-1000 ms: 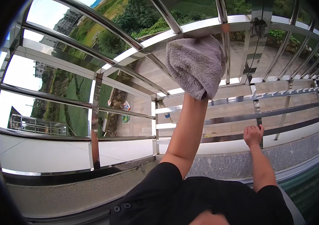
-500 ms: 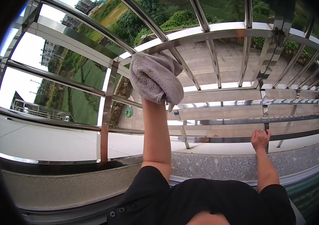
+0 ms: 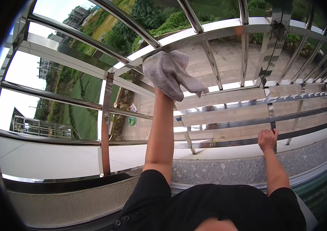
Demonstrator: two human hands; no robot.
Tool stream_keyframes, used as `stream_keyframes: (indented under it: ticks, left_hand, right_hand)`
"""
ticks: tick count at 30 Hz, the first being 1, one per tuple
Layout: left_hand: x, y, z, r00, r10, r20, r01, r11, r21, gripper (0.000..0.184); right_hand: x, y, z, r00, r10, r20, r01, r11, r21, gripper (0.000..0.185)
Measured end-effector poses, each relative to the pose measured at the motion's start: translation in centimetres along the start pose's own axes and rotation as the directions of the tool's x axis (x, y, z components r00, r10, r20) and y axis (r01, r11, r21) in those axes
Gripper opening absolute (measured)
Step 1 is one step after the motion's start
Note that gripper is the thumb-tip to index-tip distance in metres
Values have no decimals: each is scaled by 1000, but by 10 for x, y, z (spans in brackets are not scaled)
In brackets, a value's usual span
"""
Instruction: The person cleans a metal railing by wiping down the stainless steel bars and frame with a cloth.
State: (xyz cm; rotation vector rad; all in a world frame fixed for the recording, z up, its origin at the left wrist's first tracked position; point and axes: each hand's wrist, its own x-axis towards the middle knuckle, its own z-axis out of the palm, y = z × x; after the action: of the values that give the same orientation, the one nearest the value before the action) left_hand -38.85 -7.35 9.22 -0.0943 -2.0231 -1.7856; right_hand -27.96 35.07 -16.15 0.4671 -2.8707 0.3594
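A grey-mauve towel (image 3: pixel 163 73) is draped over my left hand, whose fingers are hidden beneath it. My left forearm (image 3: pixel 159 133) reaches up and forward, and the towel lies against the broad metal crossbar (image 3: pixel 225 34) of the railing. One corner of the cloth hangs loose to the right. Lower down at the right, my right hand (image 3: pixel 267 140) is closed around the railing at the junction of a low horizontal bar (image 3: pixel 302 131) and a short upright.
Shiny bars rise beyond the crossbar, and a metal post (image 3: pixel 105 127) stands at the left. A speckled stone ledge (image 3: pixel 225 171) runs below the bars. Through the railing, a paved ground (image 3: pixel 194 65) and greenery show far below.
My left hand and the towel have shifted right along the crossbar, and the towel's loose corner has swung out to the right. My right hand keeps its place on the railing.
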Motion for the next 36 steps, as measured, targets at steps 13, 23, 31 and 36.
stream_keyframes:
  ticks: [13,23,31,36]
  left_hand:
    - [-34,-15,-16,944,-298,144,318,699,-640,38]
    - [-16,-8,-11,969,-135,209,243,694,-677,39]
    - [34,-33,-30,931,-250,267,366,669,-647,37]
    - [32,-73,-33,964,-209,166,263,635,-727,31]
  right_hand:
    - [-1,1,5,1000,1,-29,-1,1000,28,18]
    - [1,0,5,999,-26,-22,26,999,27,19]
    - [2,0,2,999,-35,-18,35,999,-11,19]
    - [1,1,6,999,-20,-44,20,1000,16,19]
